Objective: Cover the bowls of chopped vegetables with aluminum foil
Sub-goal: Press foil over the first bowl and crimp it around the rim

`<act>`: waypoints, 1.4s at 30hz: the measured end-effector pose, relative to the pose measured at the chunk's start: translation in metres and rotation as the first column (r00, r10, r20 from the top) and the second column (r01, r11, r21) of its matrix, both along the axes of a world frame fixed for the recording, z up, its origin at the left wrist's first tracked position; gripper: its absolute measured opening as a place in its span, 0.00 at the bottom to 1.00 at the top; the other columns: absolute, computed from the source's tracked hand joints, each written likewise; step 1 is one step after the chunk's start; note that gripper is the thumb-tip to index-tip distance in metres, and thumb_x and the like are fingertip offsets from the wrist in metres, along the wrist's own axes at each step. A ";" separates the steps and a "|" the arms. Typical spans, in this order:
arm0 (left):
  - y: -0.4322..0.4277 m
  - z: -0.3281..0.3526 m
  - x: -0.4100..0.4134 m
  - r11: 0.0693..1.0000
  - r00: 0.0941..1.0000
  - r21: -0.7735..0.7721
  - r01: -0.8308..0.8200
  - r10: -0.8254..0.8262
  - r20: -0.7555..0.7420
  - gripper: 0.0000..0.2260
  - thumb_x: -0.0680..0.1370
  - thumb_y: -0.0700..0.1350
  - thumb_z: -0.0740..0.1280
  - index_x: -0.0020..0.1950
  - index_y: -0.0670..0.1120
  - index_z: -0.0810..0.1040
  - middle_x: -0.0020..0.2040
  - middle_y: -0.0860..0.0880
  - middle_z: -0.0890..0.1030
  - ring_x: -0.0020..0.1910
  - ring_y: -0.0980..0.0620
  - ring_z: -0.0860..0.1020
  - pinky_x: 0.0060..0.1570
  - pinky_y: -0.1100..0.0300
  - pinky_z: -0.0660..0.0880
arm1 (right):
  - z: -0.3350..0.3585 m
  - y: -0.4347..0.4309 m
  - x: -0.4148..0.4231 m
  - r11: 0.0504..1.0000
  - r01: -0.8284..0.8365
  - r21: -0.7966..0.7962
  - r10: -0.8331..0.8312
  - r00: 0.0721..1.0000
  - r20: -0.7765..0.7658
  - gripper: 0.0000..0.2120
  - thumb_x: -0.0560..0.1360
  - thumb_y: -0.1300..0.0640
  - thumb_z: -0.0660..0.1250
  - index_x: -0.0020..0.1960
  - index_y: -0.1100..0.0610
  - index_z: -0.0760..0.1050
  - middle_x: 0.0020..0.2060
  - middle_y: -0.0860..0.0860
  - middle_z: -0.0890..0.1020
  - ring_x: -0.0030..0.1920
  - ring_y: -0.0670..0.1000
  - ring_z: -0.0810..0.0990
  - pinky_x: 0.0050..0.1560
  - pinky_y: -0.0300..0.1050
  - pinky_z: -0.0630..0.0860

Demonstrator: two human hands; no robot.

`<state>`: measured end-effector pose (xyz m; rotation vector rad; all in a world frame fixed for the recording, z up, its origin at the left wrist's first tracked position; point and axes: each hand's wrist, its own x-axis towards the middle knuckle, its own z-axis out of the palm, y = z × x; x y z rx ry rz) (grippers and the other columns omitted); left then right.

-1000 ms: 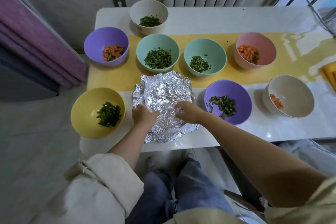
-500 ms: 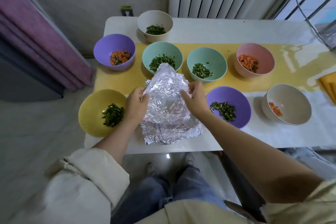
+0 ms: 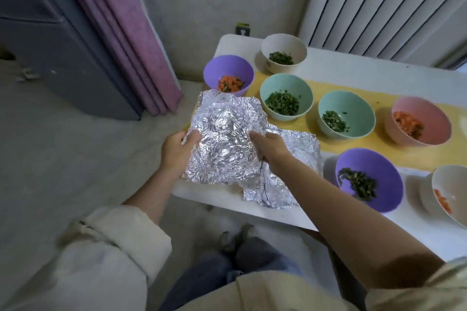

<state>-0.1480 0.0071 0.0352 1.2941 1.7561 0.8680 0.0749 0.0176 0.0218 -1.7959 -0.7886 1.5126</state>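
On the white tabletop (image 3: 353, 68), crossed by a yellow runner (image 3: 379, 102), stand smooth round bowls of chopped vegetables: a purple bowl of carrot (image 3: 228, 70), a cream bowl of greens (image 3: 283, 45), two teal bowls (image 3: 286, 86) (image 3: 353, 106) with greens, a pink bowl (image 3: 427, 111) with carrot, a second purple bowl (image 3: 379, 166) with dark greens, and a cream bowl at the right edge (image 3: 452, 184).

The foil sheet (image 3: 225, 134) is crinkled all over, shiny, roughly square with ragged corners. It is lifted off the tabletop near the front left corner. The left hand (image 3: 175, 151) pinches its left edge, thumb on top; the right hand (image 3: 271, 146) pinches its right edge the same way, so the sheet spans between them. More wrinkled foil (image 3: 293, 177) lies flat on the tabletop just under and behind the right wrist.

Half a second ago the sheet stood tented above that pile, straight ahead of the person. It now sits further left and flatter, over the yellow bowl (image 3: 185, 127), of which only a sliver shows by the left thumb.
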 end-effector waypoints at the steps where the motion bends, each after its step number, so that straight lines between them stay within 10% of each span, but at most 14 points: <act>1: 0.000 -0.003 -0.008 1.000 0.999 -0.015 -0.024 0.023 -0.025 0.17 0.79 0.53 0.68 0.35 0.43 0.76 0.24 0.55 0.64 0.28 0.53 0.63 0.31 0.55 0.62 | 0.001 0.001 -0.007 1.000 -0.016 0.021 0.015 0.999 0.032 0.14 0.78 0.50 0.67 0.38 0.52 0.65 0.25 0.50 0.71 0.23 0.46 0.67 0.28 0.40 0.64; 10: 0.001 -0.016 -0.032 0.992 0.978 0.049 -0.116 0.122 -0.171 0.13 0.81 0.48 0.63 0.45 0.39 0.79 0.35 0.47 0.77 0.36 0.46 0.75 0.38 0.54 0.70 | -0.005 0.012 -0.039 0.942 -0.195 0.273 0.044 0.879 0.475 0.22 0.82 0.46 0.59 0.33 0.55 0.60 0.29 0.51 0.67 0.32 0.51 0.64 0.34 0.48 0.57; 20: 0.019 -0.040 -0.041 1.000 0.861 -0.010 0.008 -0.012 -0.509 0.15 0.84 0.47 0.54 0.46 0.40 0.74 0.40 0.38 0.79 0.41 0.37 0.77 0.40 0.49 0.69 | -0.031 0.009 -0.057 0.978 -0.164 0.131 0.036 0.748 0.663 0.21 0.82 0.40 0.51 0.46 0.57 0.67 0.36 0.52 0.75 0.37 0.53 0.72 0.33 0.46 0.62; 28: 0.035 -0.054 -0.054 0.996 0.922 -0.053 0.077 -0.092 -0.376 0.17 0.82 0.55 0.61 0.52 0.40 0.73 0.53 0.40 0.77 0.46 0.39 0.77 0.42 0.52 0.68 | -0.038 0.009 -0.087 0.997 -0.013 0.070 -0.038 0.731 0.681 0.18 0.82 0.44 0.54 0.45 0.58 0.67 0.34 0.50 0.72 0.34 0.51 0.71 0.31 0.45 0.61; 42: 0.042 -0.059 -0.040 0.985 0.951 -0.117 0.127 -0.154 -0.267 0.11 0.82 0.53 0.58 0.47 0.45 0.68 0.44 0.41 0.79 0.43 0.39 0.77 0.38 0.53 0.64 | -0.045 0.008 -0.074 0.978 0.062 0.200 -0.177 0.749 0.638 0.18 0.82 0.46 0.56 0.44 0.60 0.67 0.33 0.55 0.74 0.33 0.55 0.70 0.34 0.53 0.67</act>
